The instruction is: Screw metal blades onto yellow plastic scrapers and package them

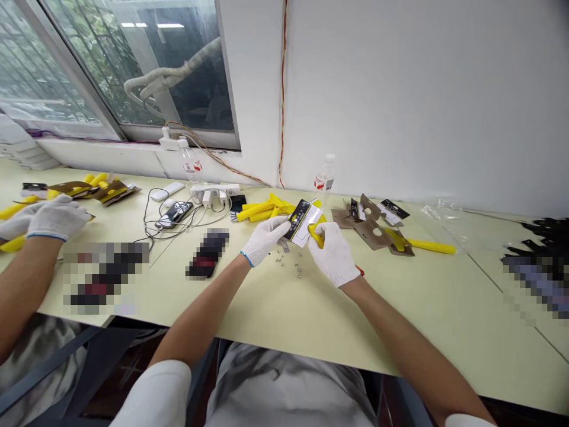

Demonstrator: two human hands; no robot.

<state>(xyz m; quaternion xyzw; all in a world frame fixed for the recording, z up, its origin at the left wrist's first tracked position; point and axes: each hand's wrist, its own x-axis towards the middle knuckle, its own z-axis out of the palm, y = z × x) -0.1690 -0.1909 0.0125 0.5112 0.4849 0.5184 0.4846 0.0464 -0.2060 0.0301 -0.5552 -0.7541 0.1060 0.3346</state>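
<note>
A black-and-white printed card (303, 223) is tilted above the surface (275, 314), black band toward ten o'clock; a partly hidden yellow piece (316, 235) sits toward four o'clock.

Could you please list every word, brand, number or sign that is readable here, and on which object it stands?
No text is clearly readable.
Printed card in the left hand: light characters on black, too small to read.
Bottle beyond the hands: red-and-white label, too blurred.
Bottle below the window: red marks, too blurred.
Black-and-white card at right: light print, too small.
</note>
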